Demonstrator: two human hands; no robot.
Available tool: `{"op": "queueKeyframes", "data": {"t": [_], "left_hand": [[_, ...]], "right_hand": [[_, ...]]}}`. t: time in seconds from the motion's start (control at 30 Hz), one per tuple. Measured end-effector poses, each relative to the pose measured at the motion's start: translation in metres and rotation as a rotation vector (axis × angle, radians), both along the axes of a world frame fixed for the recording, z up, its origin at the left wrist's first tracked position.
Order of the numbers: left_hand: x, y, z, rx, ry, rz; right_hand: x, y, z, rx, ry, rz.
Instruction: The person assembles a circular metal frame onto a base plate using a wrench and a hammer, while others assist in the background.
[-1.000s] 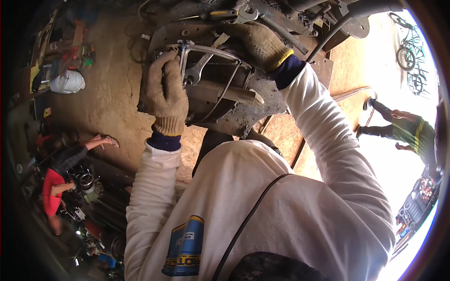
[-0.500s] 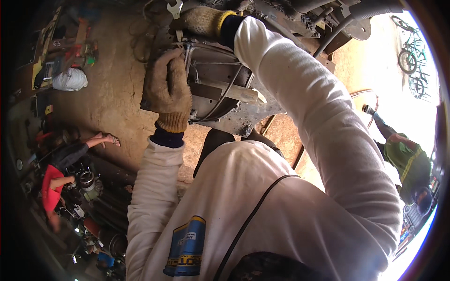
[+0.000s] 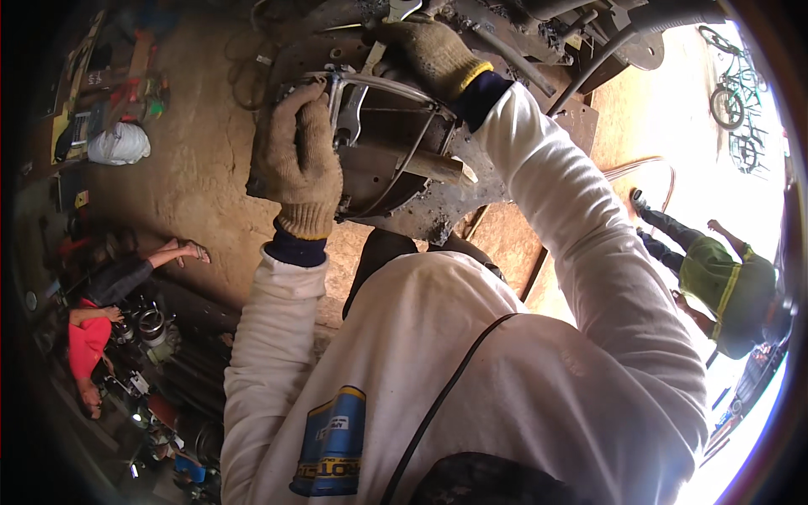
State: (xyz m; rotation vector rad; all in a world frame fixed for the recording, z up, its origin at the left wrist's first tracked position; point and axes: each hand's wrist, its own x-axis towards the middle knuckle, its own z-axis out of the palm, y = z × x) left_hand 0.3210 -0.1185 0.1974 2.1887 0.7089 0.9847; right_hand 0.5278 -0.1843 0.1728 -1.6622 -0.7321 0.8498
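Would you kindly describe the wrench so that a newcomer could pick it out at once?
Look to the upper middle, at the dark metal assembly in front of the person. The wrench slants near its left side, from the gloved right hand down towards the gloved left hand. Its flat, silvery shaft, widening at both ends, sets it apart from the slim curved bar.

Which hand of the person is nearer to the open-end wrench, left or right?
Right. The right hand holds the open-end wrench by its upper part; the left hand is left of its lower end, at the metal frame.
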Motion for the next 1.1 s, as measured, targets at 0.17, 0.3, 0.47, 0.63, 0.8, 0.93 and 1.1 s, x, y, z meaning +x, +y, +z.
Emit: {"op": "queueKeyframes", "data": {"t": [0.17,0.3,0.47,0.63,0.8,0.93,1.1], "left_hand": [[0.004,-0.006,0.001,-0.195,-0.060,-0.013],[0.007,-0.002,-0.007,-0.201,-0.097,-0.041],[0.001,-0.004,-0.001,-0.232,-0.082,-0.006],[0.002,-0.003,-0.004,-0.162,-0.086,0.003],[0.003,-0.002,-0.007,-0.231,-0.109,-0.014],[0.005,-0.004,-0.003,-0.215,-0.087,-0.006],[0.004,-0.002,-0.005,-0.218,-0.108,-0.006]], "right_hand": [[0.015,0.018,-0.041,0.103,-0.839,0.237],[0.022,0.053,-0.062,0.174,-0.833,0.279],[0.029,0.030,-0.024,0.063,-0.467,0.230],[0.027,-0.028,-0.004,0.160,-0.718,0.151],[0.020,-0.048,-0.012,0.036,-0.663,0.212],[0.010,-0.051,-0.024,0.098,-0.885,0.116],[0.009,-0.058,-0.013,0.051,-0.835,0.151]]}}
